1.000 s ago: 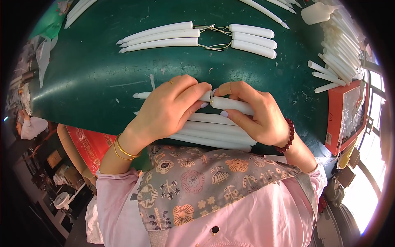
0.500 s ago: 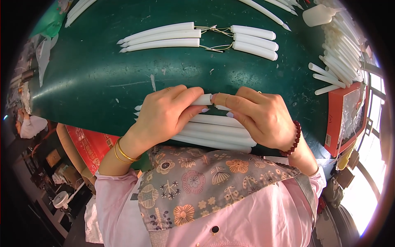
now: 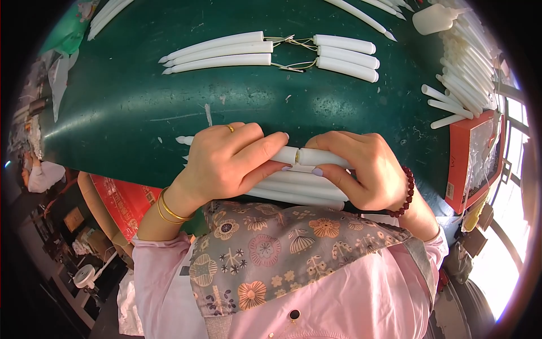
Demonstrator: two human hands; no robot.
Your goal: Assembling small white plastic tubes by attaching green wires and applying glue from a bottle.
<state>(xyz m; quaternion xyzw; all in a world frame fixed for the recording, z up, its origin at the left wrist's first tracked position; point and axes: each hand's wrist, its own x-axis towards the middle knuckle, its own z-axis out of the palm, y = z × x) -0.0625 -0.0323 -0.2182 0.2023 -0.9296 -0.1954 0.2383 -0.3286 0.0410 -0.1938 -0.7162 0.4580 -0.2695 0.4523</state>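
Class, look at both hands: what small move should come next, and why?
Probably, the right hand should ease the short white cylinder straight toward the white taper candle in the left hand: their ends face each other, roughly in line, with a narrow gap showing between them.

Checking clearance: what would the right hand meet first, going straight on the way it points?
Probably the white candle in the left hand; the right hand's short white piece would lead; exact gap unclear.
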